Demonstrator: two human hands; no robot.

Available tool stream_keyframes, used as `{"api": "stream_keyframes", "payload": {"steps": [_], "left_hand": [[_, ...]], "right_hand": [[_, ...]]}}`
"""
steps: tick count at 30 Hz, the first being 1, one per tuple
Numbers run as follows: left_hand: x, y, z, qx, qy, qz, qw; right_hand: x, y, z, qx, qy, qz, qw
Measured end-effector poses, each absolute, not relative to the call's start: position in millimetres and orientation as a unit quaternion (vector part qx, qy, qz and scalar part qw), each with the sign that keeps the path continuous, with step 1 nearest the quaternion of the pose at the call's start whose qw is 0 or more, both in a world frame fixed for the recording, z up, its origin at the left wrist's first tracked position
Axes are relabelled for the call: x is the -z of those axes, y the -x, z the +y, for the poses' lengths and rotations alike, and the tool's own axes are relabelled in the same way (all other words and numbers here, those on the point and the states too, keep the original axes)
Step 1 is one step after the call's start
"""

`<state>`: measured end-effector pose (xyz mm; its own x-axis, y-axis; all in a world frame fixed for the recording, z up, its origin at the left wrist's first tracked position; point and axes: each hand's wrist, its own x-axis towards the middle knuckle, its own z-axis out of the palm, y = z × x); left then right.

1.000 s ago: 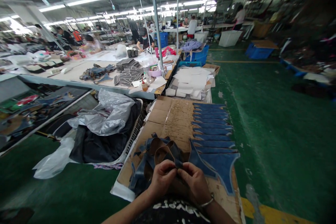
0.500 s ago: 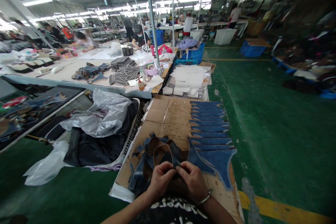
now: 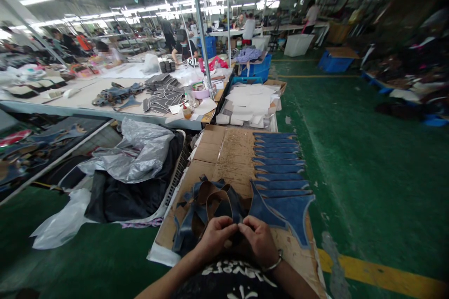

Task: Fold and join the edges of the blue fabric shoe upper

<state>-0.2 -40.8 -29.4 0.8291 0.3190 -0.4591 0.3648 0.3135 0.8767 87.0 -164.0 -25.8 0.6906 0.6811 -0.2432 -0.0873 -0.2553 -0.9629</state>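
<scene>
Left hand and right hand meet at the near edge of the cardboard-covered surface. Both grips pinched together on one blue cut piece with a brown lining, fingertips nearly touching. It sits atop a loose pile of similar pieces. A row of blue pieces lies overlapped just right, along the surface edge.

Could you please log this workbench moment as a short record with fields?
left hand: left hand pinching a blue fabric piece
right hand: right hand pinching the same piece, bracelet on wrist
surface: cardboard board
right of hands: row of blue cut pieces laid overlapping
left of board: basket with grey plastic sheet
beyond: long worktable, other people working
</scene>
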Motion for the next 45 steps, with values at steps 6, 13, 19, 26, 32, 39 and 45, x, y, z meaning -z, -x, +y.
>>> {"api": "stream_keyframes", "payload": {"steps": [6, 13, 19, 26, 32, 39, 45], "left_hand": [[23, -1, -47, -0.006, -0.579, 0.283, 0.765], [27, 7, -50, 0.075, -0.468, 0.288, 0.832], [22, 13, -57, 0.108, -0.426, 0.273, 0.856], [-20, 25, -15, -0.056, -0.51, 0.289, 0.808], [-25, 39, 53, -0.191, -0.524, 0.375, 0.74], [81, 61, 77, -0.105, -0.637, 0.56, 0.519], [125, 73, 79, -0.108, -0.601, 0.566, 0.554]], "right_hand": [[18, -88, -170, -0.495, 0.576, -0.157, 0.631], [24, -85, -179, -0.479, 0.592, -0.241, 0.602], [15, -85, -185, -0.492, 0.545, -0.292, 0.614], [52, -115, -195, -0.568, 0.477, -0.216, 0.635], [141, -161, -232, -0.502, 0.636, 0.05, 0.584], [220, -110, -229, -0.499, 0.697, 0.097, 0.506], [251, -82, -206, -0.494, 0.731, 0.026, 0.471]]}}
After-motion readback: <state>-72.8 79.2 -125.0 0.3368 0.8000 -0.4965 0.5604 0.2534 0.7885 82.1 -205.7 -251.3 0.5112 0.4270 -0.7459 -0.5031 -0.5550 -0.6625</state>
